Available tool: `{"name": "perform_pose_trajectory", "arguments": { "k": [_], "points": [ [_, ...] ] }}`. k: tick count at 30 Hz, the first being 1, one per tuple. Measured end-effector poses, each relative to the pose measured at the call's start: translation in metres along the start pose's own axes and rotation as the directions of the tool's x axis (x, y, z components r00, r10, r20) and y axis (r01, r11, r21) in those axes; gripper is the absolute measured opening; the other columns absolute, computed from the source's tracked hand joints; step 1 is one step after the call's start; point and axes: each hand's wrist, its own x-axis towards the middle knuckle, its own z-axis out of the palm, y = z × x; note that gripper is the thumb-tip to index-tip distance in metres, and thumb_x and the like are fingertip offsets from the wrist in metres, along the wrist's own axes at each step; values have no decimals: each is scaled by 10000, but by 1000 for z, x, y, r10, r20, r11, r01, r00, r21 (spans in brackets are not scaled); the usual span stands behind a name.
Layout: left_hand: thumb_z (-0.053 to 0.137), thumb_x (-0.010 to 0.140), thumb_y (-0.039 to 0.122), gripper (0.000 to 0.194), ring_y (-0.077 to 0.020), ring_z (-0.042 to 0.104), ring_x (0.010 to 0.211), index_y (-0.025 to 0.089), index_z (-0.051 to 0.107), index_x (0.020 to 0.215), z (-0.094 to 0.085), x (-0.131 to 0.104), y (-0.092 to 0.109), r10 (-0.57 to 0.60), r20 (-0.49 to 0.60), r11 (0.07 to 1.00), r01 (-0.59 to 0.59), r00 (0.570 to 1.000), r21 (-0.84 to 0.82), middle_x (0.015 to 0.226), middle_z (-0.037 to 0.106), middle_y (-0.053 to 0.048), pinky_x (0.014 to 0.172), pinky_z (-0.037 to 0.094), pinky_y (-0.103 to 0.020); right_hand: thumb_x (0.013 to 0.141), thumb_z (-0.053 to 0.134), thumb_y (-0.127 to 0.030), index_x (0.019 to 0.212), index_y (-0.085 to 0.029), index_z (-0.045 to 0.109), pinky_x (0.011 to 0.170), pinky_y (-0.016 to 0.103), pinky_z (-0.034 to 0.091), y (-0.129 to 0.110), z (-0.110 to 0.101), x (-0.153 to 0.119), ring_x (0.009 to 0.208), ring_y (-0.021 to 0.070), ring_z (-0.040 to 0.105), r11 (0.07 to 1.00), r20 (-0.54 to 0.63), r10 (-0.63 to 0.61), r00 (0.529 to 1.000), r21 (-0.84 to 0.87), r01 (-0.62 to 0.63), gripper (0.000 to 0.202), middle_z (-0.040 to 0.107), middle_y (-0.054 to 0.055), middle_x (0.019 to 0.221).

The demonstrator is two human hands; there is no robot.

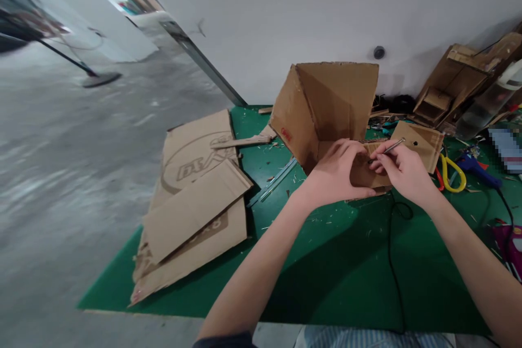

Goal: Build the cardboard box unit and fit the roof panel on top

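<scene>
My left hand (336, 171) grips a small cardboard box (367, 175), its thumb along the near side and its fingers over the far side. Between the closed fingers of my right hand (402, 171) is a slim metal pen-like tool (393, 146), its lower end pointing down at the small box; the tip is too small to make out. Just behind my left hand stands a larger open cardboard box (336, 98) with tall walls. A cardboard piece with a dark hole (422, 144) lies just beyond my right hand.
Cardboard sheets (196, 212) lie stacked on the green table (326, 283) at left. Yellow-handled scissors or pliers (453, 174), a blue glue gun (475, 167) and a clear bottle (487, 100) are at right. A black cable (391, 261) crosses the front. The white wall (305, 11) borders the back.
</scene>
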Motion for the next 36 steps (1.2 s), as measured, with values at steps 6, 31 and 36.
{"name": "perform_pose_trajectory", "arguments": {
  "k": [6,31,36],
  "points": [
    [842,698,507,640,-348,450,1360,220,521,1170,0,-1,3,-16,4,1000,16,1000,25,1423,494,-128,1119,418,-501,958,515,-268,932,-199,589,712,315,613,-1,-2,0,769,161,723,1000,31,29,999,-10,-29,105,730,65,929],
    [873,675,484,675,-368,366,1415,235,537,1205,-1,-1,5,-55,39,998,54,998,19,1503,460,-104,1132,405,-541,967,522,-283,966,-183,606,654,296,560,3,-1,4,704,132,661,997,11,-75,997,-24,75,130,696,66,933],
    [869,680,487,669,-370,365,1412,242,537,1207,-1,-2,6,-62,39,998,62,997,9,1508,460,-97,1125,409,-545,964,514,-275,964,-188,612,653,295,562,3,-1,2,705,139,676,996,11,-71,997,-61,71,131,706,64,923]
  ]
}}
